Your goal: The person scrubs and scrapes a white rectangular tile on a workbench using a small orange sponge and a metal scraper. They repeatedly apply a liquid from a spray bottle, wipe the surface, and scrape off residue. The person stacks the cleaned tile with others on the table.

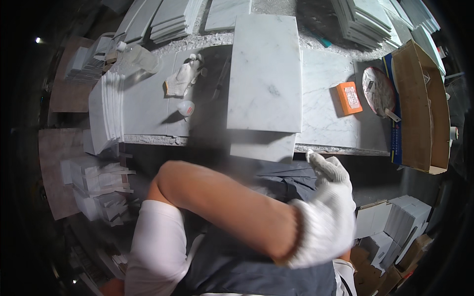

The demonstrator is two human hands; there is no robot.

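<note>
My left arm crosses in front of my body. My left hand (323,219), in a white knit glove, is at the right side of my torso, below the bench edge and blurred. Curled glove fingers rise above it, with a small white tip at the end. I cannot make out whether these belong to the left hand or to the right one behind it. A little skin and a white sleeve of my right arm show below. The nearest thing is a white veined marble tile (264,74), lying over another tile (264,148) that juts past the bench edge.
An orange box (349,97), a round dish (378,91) and an open cardboard carton (422,108) sit on the right. At the left are a spare glove (183,79), a small white bottle (185,108), a clear jug (140,60) and upright tiles (107,111). Tile stacks (173,20) stand behind.
</note>
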